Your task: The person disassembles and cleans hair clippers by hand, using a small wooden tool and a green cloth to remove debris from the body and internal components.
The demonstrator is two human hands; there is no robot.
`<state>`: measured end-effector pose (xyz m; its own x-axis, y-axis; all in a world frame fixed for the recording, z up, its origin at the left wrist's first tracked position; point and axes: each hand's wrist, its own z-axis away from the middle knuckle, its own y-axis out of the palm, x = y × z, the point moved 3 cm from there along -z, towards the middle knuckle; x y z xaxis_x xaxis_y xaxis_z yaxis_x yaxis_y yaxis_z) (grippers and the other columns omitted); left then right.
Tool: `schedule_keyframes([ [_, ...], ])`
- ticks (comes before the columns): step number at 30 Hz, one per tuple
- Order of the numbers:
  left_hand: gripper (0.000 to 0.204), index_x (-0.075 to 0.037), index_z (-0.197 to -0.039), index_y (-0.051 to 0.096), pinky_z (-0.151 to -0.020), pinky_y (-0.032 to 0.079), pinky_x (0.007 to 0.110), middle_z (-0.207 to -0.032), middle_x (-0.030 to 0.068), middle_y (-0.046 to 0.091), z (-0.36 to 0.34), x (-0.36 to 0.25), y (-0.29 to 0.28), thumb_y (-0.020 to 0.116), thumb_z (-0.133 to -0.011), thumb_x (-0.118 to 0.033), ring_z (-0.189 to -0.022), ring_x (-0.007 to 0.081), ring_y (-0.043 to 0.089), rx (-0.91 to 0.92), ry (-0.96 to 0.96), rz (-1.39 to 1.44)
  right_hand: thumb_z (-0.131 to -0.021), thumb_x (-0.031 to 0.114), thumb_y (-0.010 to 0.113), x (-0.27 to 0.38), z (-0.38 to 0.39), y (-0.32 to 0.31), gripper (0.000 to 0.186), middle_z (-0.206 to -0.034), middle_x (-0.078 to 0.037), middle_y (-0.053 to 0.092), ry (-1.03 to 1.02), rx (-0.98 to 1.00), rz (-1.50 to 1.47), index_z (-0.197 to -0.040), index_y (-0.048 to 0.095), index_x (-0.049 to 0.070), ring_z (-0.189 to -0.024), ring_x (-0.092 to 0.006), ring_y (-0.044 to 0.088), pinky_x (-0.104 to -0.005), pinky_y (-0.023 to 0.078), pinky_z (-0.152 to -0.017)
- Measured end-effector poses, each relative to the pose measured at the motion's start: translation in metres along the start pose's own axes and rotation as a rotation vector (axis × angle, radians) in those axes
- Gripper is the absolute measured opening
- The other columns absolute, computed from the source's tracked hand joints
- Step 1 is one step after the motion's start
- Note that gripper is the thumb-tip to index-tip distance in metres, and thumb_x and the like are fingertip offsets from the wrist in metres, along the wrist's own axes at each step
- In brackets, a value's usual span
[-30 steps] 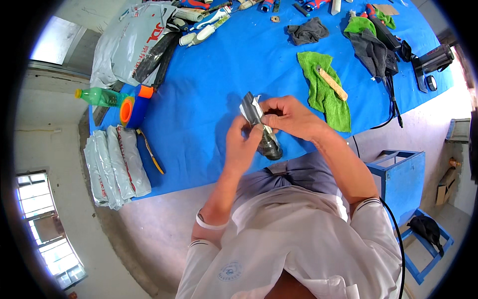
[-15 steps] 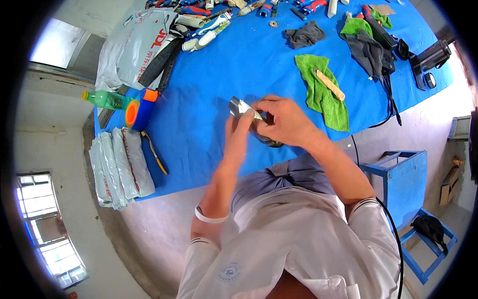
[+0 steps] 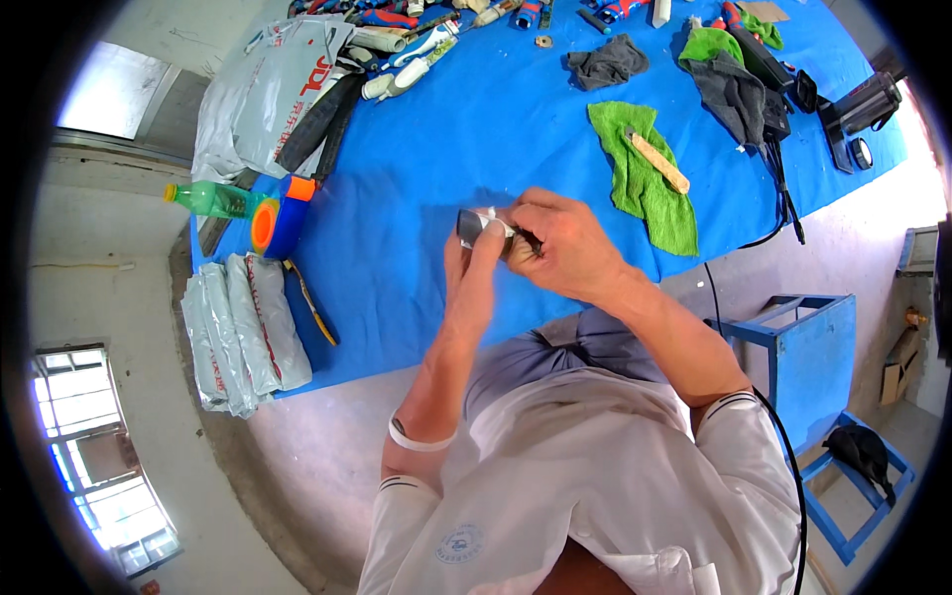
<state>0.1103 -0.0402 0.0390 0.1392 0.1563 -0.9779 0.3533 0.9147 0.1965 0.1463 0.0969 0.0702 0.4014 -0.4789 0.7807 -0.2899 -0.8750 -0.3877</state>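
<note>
Both hands are together just above the blue-covered table, around a short dark object with a white or silvery band [image 3: 469, 229]. Its exact kind is hidden by my fingers. My left hand [image 3: 475, 266] is closed on its left end, with the thumb laid across the pale band. At the other end, my right hand [image 3: 565, 244] pinches it with bent fingers, and a dark part shows beneath them. Right of my hands, a green cloth [image 3: 666, 220] lies on the table with a tan, wooden-looking handle or stick [image 3: 658, 161] across it.
On the left are a green bottle [image 3: 220, 199], a blue-and-orange container [image 3: 288, 218], folded plastic packets [image 3: 238, 337] and a toothbrush-like stick [image 3: 315, 309]. Grey cloths [image 3: 607, 63], hand tools and a black lamp-like device [image 3: 861, 107] lie farther off. A blue stool [image 3: 808, 347] stands right.
The held object has turned between my hands. Its dark lower part, earlier showing below my right hand, is now mostly covered, and my right fingers have curled in closer.
</note>
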Motion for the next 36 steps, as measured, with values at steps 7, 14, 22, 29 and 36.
schedule_keyframes([
  [7,0.027,0.000,-0.106,0.060,-0.073,0.042,0.027,-0.094,0.0021,0.059,0.004,-0.014,0.009,0.056,-0.097,-0.026,-0.085,0.0087,0.051,0.018,0.079,-0.206,-0.074,-0.005,0.057,-0.018,0.003,-0.001,0.015,-0.075,-0.007,0.057,0.171,0.047,-0.274,-0.085,0.066,-0.002,-0.062,-0.0124,0.051,-0.0278,0.040,-0.053],
  [14,0.026,0.000,-0.101,0.062,-0.070,0.042,0.026,-0.088,0.0014,0.058,-0.001,0.001,-0.007,0.056,-0.097,-0.026,-0.081,0.0083,0.050,0.011,0.029,-0.124,-0.078,0.005,0.063,-0.038,0.004,-0.004,0.017,-0.072,-0.006,0.063,0.489,0.246,-0.587,-0.091,0.071,-0.001,-0.069,-0.0098,0.057,-0.0262,0.045,-0.061],
  [22,0.030,-0.002,-0.089,0.062,-0.062,0.041,0.027,-0.079,0.0007,0.057,-0.008,-0.004,0.006,0.055,-0.097,-0.030,-0.071,0.0076,0.050,0.000,0.007,-0.148,-0.076,0.020,0.070,-0.025,0.000,-0.024,0.024,-0.073,-0.008,0.065,0.661,0.534,-0.305,-0.084,0.069,-0.003,-0.063,-0.0136,0.059,-0.0281,0.047,-0.055],
  [29,0.031,-0.004,-0.080,0.059,-0.056,0.037,0.027,-0.071,-0.0006,0.053,-0.013,-0.006,0.013,0.053,-0.097,-0.029,-0.064,0.0068,0.047,-0.100,-0.027,-0.131,-0.077,0.019,0.071,-0.024,0.009,-0.017,0.025,-0.076,-0.008,0.065,0.695,0.456,-0.413,-0.089,0.065,-0.003,-0.064,-0.0136,0.060,-0.0296,0.047,-0.054],
  [36,0.030,-0.005,-0.080,0.056,-0.056,0.036,0.028,-0.072,-0.0010,0.051,-0.014,0.001,0.012,0.054,-0.097,-0.030,-0.064,0.0065,0.044,-0.148,-0.095,-0.064,-0.074,0.011,0.071,-0.037,0.019,0.002,0.018,-0.074,-0.007,0.061,0.612,0.370,-0.502,-0.084,0.062,-0.001,-0.071,-0.0134,0.057,-0.0295,0.045,-0.062],
])
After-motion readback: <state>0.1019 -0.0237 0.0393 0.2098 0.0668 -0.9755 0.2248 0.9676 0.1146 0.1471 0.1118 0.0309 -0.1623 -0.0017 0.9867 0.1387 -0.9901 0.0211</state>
